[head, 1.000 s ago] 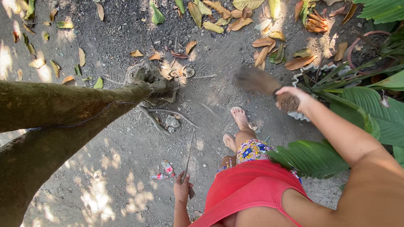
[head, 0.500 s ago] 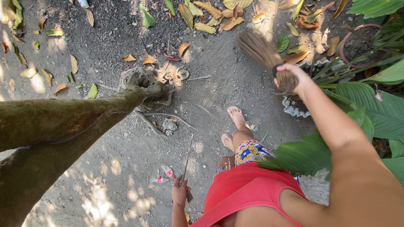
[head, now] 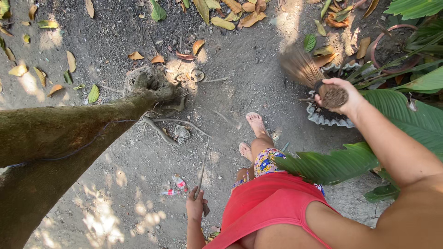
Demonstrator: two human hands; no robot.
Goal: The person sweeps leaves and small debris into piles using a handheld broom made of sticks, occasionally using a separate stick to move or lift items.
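Observation:
My right hand is closed around the bound top of a short stick broom, whose blurred bristles hang over the dirt near a scalloped pot edge. My left hand grips a thin stick that points up and away over the ground. Dry brown and yellow leaves lie scattered along the top of the view. My feet in sandals stand on the bare dirt between the two hands.
A thick tree trunk leans in from the left, its roots spreading over the dirt. Large green leaves crowd the right side. Small red and white litter lies by my left hand.
The broom swung from the middle ground up and to the right, then came back down slightly near the pot. My left hand and the stick stayed almost still.

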